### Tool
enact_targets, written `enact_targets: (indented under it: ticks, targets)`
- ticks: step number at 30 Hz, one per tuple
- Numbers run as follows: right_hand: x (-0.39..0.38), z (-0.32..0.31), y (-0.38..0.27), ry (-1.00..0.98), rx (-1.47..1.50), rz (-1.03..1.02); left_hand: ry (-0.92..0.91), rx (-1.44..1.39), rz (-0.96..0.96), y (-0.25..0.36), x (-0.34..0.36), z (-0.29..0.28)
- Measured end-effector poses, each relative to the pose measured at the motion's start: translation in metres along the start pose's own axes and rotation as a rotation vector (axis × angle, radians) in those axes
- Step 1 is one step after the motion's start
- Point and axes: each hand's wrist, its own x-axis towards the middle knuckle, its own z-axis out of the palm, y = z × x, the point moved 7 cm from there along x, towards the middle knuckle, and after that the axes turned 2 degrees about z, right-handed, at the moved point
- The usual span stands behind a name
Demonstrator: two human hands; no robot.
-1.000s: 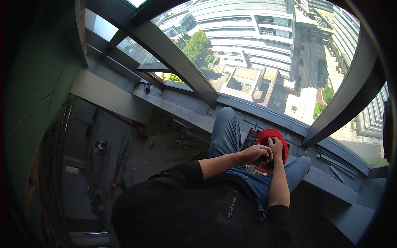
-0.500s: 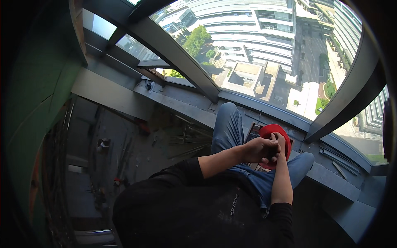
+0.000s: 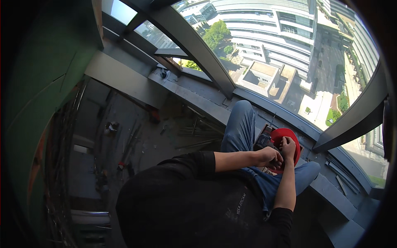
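Note:
My left hand (image 3: 269, 157) and my right hand (image 3: 288, 146) are close together over my lap, above a red hard hat (image 3: 294, 139) with a curved rim. The left fingers are curled closed; whatever they hold, if anything, I cannot make out. My right fingers are pinched together near the hat's inner side, and anything between them is too small to see. Just left of the hat lies a dark power drill (image 3: 263, 139) with a long thin bit (image 3: 273, 119) pointing toward the window. My arms hide part of the drill and hat.
I sit with bent knees on a grey ledge (image 3: 194, 96) beside slanted windows with thick frames (image 3: 188, 39). Metal strips (image 3: 343, 171) lie on the ledge at right. Below left, the floor (image 3: 142, 142) holds scattered rods, tools and debris. A green wall panel (image 3: 45, 78) stands far left.
The view has shifted, so the scene sits farther right. My hands, overlapped before, have moved apart; the left is now lower and left of the right, and more of the drill shows.

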Motion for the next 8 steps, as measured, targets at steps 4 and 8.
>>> enact_targets:
  ticks: [4,8]
  targets:
    - [-0.001,0.0,-0.007,0.019,-0.05,-0.04,-0.079,0.044,0.137,-0.003,0.017,-0.009]
    - [0.0,0.0,-0.006,0.01,-0.047,-0.032,0.109,0.089,0.037,-0.021,0.044,-0.043]
